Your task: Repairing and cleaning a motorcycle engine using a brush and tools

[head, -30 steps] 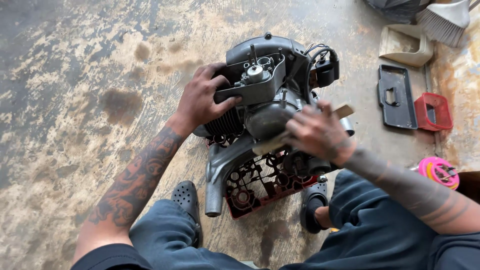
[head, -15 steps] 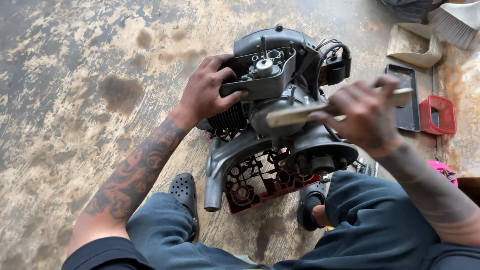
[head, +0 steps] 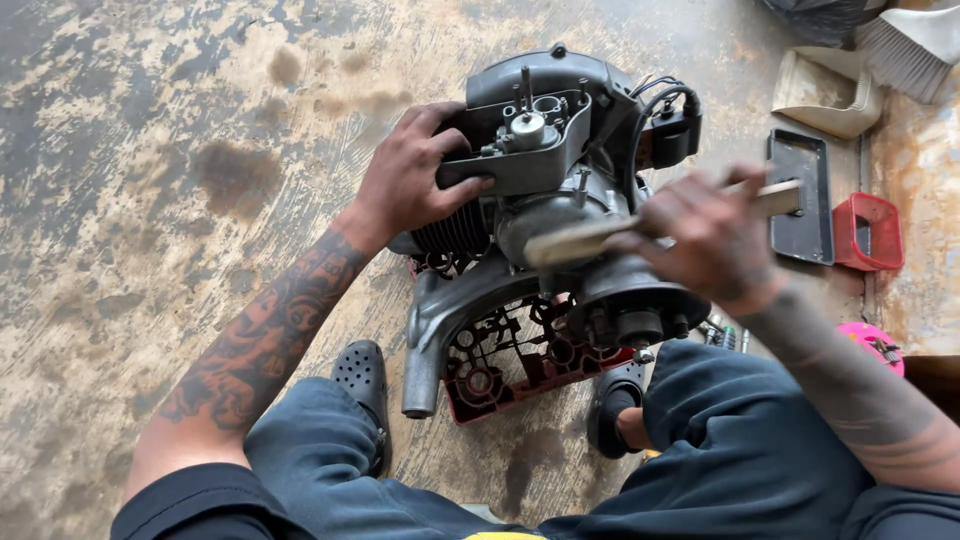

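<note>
Grey engine (head: 545, 215) is stood on the stained concrete floor (head: 150, 150), between the knees. Its top bracket is gripped by the left hand (head: 405, 180). A wooden-handled brush (head: 650, 225) is clenched in the right hand (head: 705, 240), laid across the engine. Red tray (head: 868, 232) lies well right.

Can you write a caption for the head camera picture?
Left hand steadies a small engine on the stained floor; right hand holds a brush.
</note>
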